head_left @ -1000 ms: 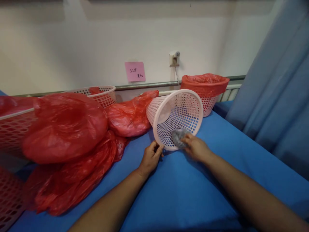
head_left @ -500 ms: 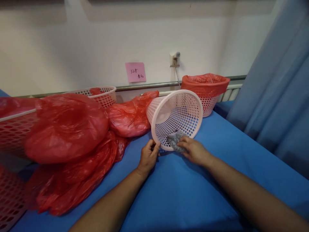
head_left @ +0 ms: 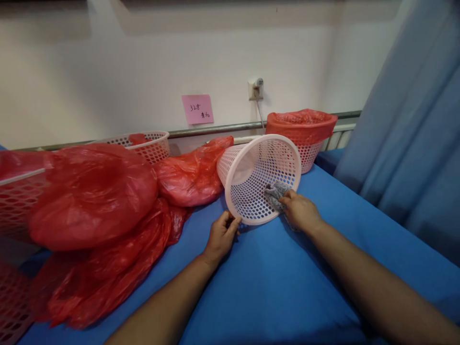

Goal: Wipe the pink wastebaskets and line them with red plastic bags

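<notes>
On the blue bed, the basket lies tipped, my left hand pinching its near rim, while my right hand, fingers closed on the cloth, has moved rightward along the inner rim, so the wipe advances.

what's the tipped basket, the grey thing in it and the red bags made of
Tipped basket: likely moulded pale pink plastic, smooth, faintly glossy, with even holes and a solid rim.
Grey thing: probably soft cloth; it crumples under the right hand.
Red bags: thin plastic film, shiny, wrinkled, slightly see-through.
</notes>
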{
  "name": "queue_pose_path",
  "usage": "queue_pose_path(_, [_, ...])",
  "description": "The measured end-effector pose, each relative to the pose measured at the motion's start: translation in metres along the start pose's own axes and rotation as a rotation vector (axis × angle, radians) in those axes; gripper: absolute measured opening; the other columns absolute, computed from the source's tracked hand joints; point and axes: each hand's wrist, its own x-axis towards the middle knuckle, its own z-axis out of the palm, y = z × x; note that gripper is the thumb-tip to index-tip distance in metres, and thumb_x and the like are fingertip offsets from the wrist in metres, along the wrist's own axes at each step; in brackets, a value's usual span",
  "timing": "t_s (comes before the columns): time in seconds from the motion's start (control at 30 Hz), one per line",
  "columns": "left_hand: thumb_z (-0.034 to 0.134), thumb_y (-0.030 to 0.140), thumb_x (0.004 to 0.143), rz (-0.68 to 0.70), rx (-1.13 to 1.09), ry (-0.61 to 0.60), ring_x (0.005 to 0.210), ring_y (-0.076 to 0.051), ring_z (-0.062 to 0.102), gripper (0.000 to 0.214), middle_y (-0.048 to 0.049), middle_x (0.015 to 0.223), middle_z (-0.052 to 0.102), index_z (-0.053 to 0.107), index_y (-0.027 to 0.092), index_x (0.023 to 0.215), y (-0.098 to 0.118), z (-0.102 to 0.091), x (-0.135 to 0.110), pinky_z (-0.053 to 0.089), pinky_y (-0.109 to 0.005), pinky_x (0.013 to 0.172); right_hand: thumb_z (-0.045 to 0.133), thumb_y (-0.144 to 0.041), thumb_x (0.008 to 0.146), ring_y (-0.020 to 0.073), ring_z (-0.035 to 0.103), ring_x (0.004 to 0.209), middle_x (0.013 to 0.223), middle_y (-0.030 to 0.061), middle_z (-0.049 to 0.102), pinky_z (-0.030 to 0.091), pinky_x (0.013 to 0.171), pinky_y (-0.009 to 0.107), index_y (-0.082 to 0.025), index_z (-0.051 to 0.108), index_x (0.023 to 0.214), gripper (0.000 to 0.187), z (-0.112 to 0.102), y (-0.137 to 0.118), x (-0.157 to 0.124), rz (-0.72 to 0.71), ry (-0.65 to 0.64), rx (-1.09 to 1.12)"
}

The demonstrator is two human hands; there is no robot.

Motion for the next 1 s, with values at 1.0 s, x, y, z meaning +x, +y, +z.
queue_pose_path(1.0, [0.06,0.045,0.092,0.015,0.003,-0.084,0.057,-0.013,0.062,0.028,0.002,0.066,0.064,0.063,0.017,0.087,0.001,0.003,-0.003,0.051,-0.024,0.057,0.055,-0.006,0.086,0.0238,0.064,0.091,0.108,0.0122,0.064,0.051,0.084,0.04,-0.021,0.074,0.108,0.033,0.002,0.007,0.001,-0.006,-0.001,0.0])
